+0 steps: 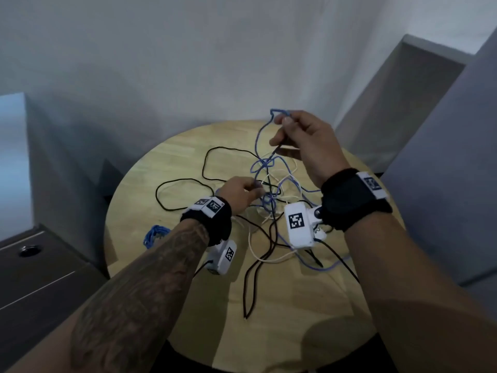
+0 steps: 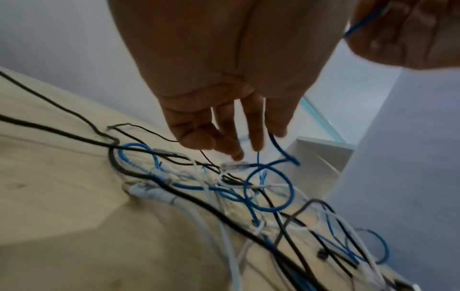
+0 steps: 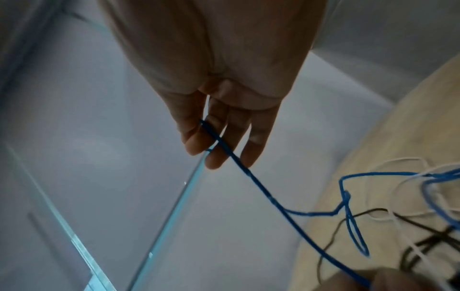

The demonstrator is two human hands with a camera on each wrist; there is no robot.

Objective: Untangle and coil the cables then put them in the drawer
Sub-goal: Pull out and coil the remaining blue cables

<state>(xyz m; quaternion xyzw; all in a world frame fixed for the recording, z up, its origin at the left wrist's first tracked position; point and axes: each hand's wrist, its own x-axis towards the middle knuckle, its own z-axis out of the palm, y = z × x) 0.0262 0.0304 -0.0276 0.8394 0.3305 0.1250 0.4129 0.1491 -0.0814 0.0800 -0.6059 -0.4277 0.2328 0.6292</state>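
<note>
My right hand (image 1: 304, 146) pinches the blue cable (image 1: 259, 142), raised at the far side — its length running down, nearward, into the tangle (image 1: 271, 195) (on the table (image 1: 188, 292)), where my nearer left hand (image 1: 239, 193) grips it.

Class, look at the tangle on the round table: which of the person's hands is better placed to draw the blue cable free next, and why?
Probably the right hand: it pinches the blue cable and holds it raised above the table. The left hand sits low at the knot, better placed to steady it.
</note>
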